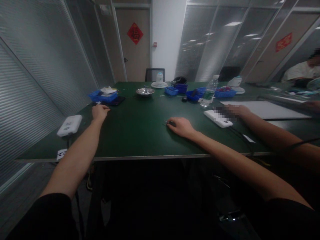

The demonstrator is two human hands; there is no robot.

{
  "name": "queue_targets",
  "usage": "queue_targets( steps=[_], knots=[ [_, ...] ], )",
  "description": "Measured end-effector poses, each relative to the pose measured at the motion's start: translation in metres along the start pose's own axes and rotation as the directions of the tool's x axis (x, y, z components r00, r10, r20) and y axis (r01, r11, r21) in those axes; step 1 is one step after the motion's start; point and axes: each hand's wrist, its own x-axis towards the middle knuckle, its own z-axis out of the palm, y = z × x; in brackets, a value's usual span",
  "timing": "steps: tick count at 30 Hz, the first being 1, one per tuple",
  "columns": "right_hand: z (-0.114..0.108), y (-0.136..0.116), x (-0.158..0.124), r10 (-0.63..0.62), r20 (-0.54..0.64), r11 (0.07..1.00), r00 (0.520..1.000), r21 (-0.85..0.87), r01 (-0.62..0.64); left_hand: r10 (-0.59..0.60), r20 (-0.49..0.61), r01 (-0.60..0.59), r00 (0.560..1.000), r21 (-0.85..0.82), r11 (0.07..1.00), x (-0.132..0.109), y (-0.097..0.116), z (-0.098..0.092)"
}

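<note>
My left hand (100, 113) is held over the left part of the green table (135, 133), just in front of a blue bin (103, 96). Its thumb and fingers are pressed together; whatever may be between them is too small to make out. Nearer the middle, my right hand (182, 126) rests low at the tabletop, fingers curled round a small dark tool (171, 123) with thin, pale tips pointing left. Its exact kind does not show, as the hand covers most of it.
Behind stand a metal bowl (145, 92), a small blue bin (171, 90) and a water bottle (209, 91). White power banks lie left (70, 125) and right (218, 118). A co-worker's hand (237, 110) is beside the right one, near a white board (265, 109).
</note>
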Motion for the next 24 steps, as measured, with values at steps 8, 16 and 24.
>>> queue_targets(
  steps=[8,16,24],
  knots=[
    [0.001,-0.001,0.001,0.001,0.009,1.000,1.000,-0.009,-0.001,0.242,0.124,-0.269,0.962,0.302,0.915,-0.016,0.025,-0.010],
    [0.000,0.001,0.000,-0.030,-0.013,0.999,0.999,0.010,0.030,0.556,0.318,-0.530,0.768,-0.171,0.830,-0.042,0.074,0.003],
    [-0.004,-0.005,-0.004,-0.137,-0.032,0.989,0.990,-0.052,0.135,0.889,0.279,-0.556,0.363,-0.701,0.447,-0.126,0.147,0.033]
  ],
)
